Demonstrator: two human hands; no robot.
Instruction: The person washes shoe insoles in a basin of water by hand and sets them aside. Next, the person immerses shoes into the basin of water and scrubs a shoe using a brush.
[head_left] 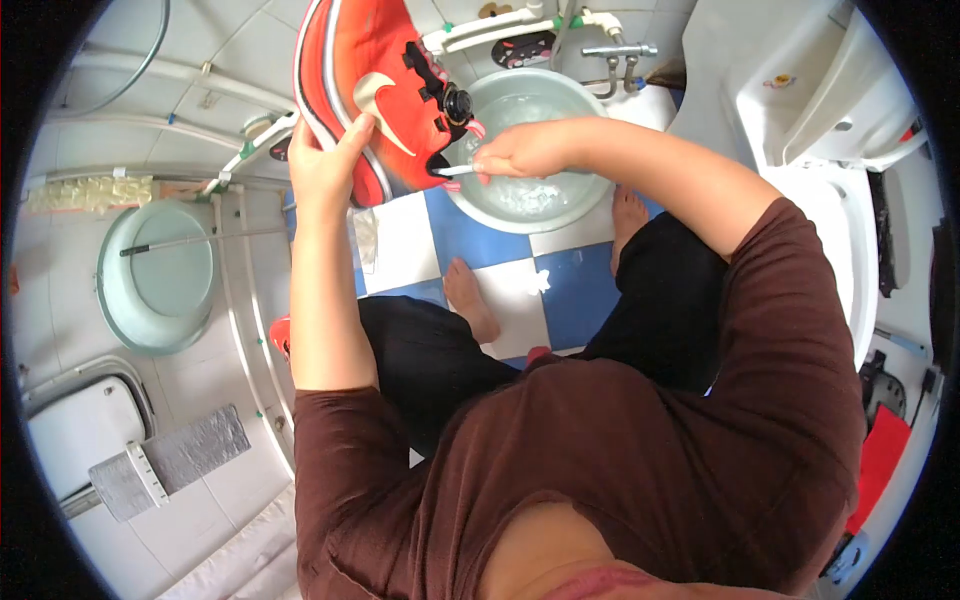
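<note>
My left hand (pixel 328 165) grips a red sneaker (pixel 385 90) by its sole, thumb over the side near the pale curved mark. The sneaker is raised, with its striped sole facing left and black fastenings with a round dial facing right. My right hand (pixel 525 150) is closed on a thin white-handled brush (pixel 456 170), whose far end meets the dark opening of the sneaker. The brush's head is hidden there. Just behind and below my right hand, a pale green basin (pixel 590 205) holds water on the floor.
A tap (pixel 620 50) is on the wall behind the basin. A white washbasin stand (pixel 820 200) rises at the right. Another pale green basin (pixel 160 330) hangs at the left, near white pipes (pixel 240 330). My bare feet (pixel 470 300) rest on blue and white tiles (pixel 570 310).
</note>
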